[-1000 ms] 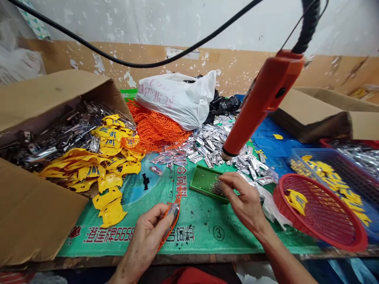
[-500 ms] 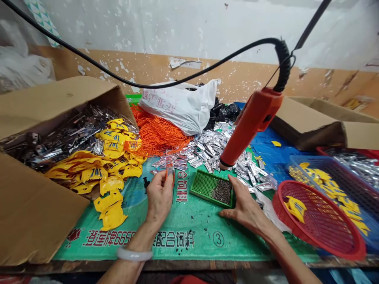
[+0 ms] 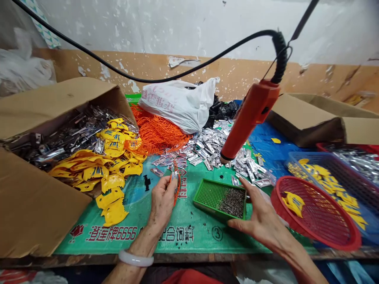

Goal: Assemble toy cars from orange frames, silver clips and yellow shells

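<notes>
My left hand (image 3: 162,199) is closed on a thin orange piece (image 3: 177,191) with a silver strip (image 3: 173,172) against it, pinched between thumb and fingers. My right hand (image 3: 260,213) grips the right end of a small green tray (image 3: 204,201), thumb at the near corner and fingers along the far side. Dark small screws (image 3: 232,202) are heaped in the tray's right part; its left part shows a grid of holes. Above the tray hangs an orange-red electric screwdriver (image 3: 248,122), its tip pointing down, with neither hand on it.
Silver strips (image 3: 207,144) lie piled behind the tray. On the left, a cardboard box (image 3: 38,205) spills yellow plastic parts (image 3: 112,189). Orange netting-like pieces (image 3: 160,134) sit under a white bag (image 3: 180,104). A red basket (image 3: 319,221) stands right. A black cable (image 3: 148,81) hangs across.
The green tray has shifted toward me and to the right along with my right hand. My left hand has turned the orange piece, showing more of it.
</notes>
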The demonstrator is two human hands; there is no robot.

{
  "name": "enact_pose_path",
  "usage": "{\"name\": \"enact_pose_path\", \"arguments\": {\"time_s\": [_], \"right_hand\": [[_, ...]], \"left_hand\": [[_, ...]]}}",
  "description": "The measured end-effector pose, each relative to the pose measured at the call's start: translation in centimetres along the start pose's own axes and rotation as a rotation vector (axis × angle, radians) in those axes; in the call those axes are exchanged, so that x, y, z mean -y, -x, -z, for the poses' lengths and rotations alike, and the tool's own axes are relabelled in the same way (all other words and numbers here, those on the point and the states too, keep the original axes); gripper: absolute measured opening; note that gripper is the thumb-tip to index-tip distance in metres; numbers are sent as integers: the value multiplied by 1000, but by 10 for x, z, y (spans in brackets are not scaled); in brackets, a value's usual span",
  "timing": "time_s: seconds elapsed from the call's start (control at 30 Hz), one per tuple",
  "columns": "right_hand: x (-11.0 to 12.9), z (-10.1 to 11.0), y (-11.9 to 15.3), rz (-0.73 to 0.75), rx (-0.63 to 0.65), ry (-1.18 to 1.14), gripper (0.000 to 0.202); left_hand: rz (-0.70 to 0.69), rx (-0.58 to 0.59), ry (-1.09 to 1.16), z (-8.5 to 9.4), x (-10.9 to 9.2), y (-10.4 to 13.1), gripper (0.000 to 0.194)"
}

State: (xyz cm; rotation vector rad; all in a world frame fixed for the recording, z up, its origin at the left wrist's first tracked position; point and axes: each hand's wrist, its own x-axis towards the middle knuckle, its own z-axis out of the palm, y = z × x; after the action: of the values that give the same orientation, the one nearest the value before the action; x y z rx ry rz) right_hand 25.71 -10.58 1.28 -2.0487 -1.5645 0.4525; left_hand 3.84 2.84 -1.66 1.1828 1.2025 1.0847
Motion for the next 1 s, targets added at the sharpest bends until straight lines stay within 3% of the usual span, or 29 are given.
{"name": "enact_pose_path", "arguments": {"time_s": [0.2, 0.47, 0.63, 1.0], "right_hand": [[13, 1, 16, -72, -93, -14, 95], [11, -10, 22, -151, -89, -81, 97], [11, -10, 20, -168, -87, -111, 98], [-1, -18, 23, -201, -113, -229, 97]], "left_hand": [[115, 47, 139, -3, 5, 14, 27], [299, 147, 430, -10, -6, 22, 23], [397, 217, 606, -13, -7, 21, 22], [523, 236, 787, -20, -10, 17, 7]]}}
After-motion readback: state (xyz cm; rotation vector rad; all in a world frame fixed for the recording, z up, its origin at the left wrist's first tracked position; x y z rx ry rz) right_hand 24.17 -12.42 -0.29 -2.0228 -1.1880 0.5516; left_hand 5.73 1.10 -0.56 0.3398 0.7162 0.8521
